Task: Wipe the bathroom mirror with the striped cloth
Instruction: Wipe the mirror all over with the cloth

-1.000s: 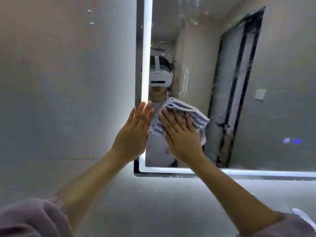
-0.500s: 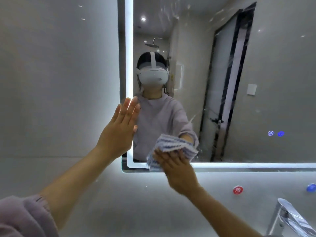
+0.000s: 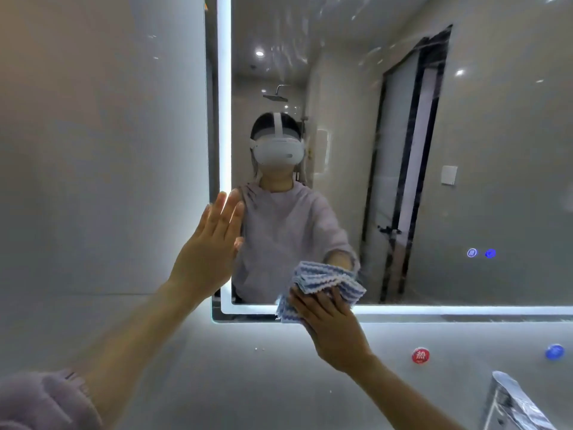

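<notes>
Head view: my right hand (image 3: pixel 333 328) presses the bunched striped cloth (image 3: pixel 325 282) against the mirror (image 3: pixel 403 150) at its lower left edge, fingers gripping it. Unwiped glass stretches up and rightward from there. My left hand (image 3: pixel 207 256) lies open, flat on the mirror's left border.

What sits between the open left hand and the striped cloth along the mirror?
Head view: nothing solid. Between the left hand and the striped cloth is only bare mirror glass.
</notes>
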A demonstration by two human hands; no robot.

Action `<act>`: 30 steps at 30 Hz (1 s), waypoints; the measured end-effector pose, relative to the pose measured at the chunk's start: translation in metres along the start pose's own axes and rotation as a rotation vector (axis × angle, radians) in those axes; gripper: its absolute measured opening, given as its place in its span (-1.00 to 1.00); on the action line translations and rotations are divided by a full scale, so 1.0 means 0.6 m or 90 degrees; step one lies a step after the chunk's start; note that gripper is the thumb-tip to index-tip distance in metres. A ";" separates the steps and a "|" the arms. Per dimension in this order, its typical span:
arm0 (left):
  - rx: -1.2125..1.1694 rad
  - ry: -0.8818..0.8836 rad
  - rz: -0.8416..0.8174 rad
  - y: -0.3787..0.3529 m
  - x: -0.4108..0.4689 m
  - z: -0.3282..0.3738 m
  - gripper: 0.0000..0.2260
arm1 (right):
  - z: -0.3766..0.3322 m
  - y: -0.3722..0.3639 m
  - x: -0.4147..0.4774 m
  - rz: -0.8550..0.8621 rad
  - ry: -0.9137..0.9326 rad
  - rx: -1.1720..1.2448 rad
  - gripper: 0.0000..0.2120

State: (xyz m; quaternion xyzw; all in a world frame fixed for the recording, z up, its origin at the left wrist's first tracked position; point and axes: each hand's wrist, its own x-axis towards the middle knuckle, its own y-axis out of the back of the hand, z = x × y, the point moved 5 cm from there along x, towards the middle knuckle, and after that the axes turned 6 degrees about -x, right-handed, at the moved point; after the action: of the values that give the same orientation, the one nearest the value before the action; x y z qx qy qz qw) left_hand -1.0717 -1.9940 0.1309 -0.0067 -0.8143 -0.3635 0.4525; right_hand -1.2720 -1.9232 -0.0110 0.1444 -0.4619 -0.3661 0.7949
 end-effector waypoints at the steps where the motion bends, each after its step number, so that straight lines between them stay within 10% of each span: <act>1: -0.004 0.003 -0.003 0.001 -0.001 0.002 -0.44 | 0.004 0.000 -0.009 -0.016 0.012 0.008 -0.40; 13: -0.139 0.174 -0.026 0.005 0.005 0.041 -0.39 | 0.201 0.126 0.123 0.104 -0.184 0.025 -0.44; 21: -0.174 0.189 0.012 0.008 0.009 0.056 -0.25 | 0.064 0.000 -0.038 0.042 -0.013 -0.002 -0.36; 30: -0.157 0.198 -0.011 0.006 0.008 0.053 -0.27 | 0.213 0.079 0.050 0.082 -0.112 -0.010 -0.49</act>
State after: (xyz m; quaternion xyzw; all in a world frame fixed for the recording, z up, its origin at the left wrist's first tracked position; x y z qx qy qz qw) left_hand -1.0967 -1.9738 0.1263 0.0013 -0.6841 -0.4611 0.5651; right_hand -1.3487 -1.8982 0.1028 0.0754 -0.5350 -0.3289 0.7745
